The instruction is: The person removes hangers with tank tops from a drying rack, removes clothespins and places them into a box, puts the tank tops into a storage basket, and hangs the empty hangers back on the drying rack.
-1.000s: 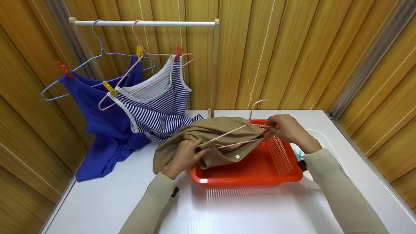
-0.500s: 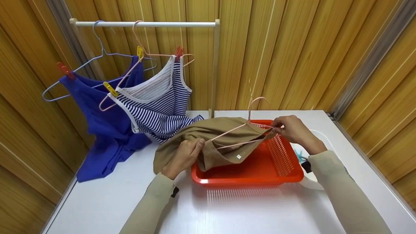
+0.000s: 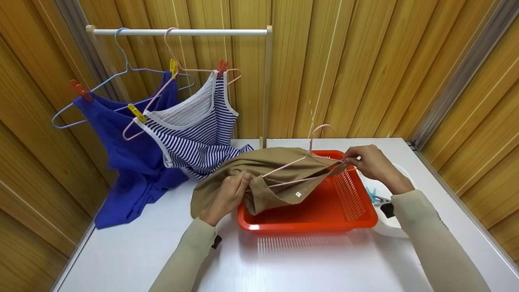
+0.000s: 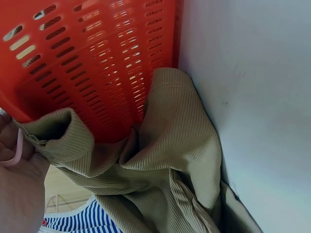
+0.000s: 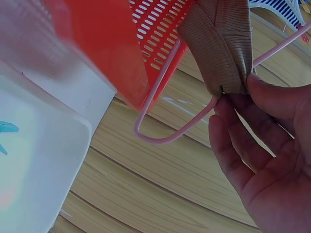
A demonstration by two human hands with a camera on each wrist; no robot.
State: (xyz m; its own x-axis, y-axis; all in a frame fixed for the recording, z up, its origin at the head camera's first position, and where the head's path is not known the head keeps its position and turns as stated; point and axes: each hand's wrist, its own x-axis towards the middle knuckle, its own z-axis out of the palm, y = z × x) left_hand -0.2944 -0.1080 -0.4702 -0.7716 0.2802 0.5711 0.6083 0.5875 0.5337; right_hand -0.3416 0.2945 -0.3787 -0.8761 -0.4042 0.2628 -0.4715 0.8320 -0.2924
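A ribbed brown garment lies partly over the red basket, with a pink hanger run through its neck opening and the hook standing up. My left hand grips the hanger's left end, beside the garment's shoulder edge. With thumb and fingertips, my right hand pinches the other shoulder strap over the hanger's arm. In the right wrist view the hanger's bent end sticks out past the cloth. A small white label shows on the garment.
A rack with a white bar holds a blue garment and a striped tank top, each clipped to a hanger with clothespins. Right of the basket is a white tub with a teal clothespin. Wooden panels close the back.
My right hand has shifted slightly right, drawing the strap outward; the hanger's right end now pokes out below it. My left thumb has come up from under the cloth's edge.
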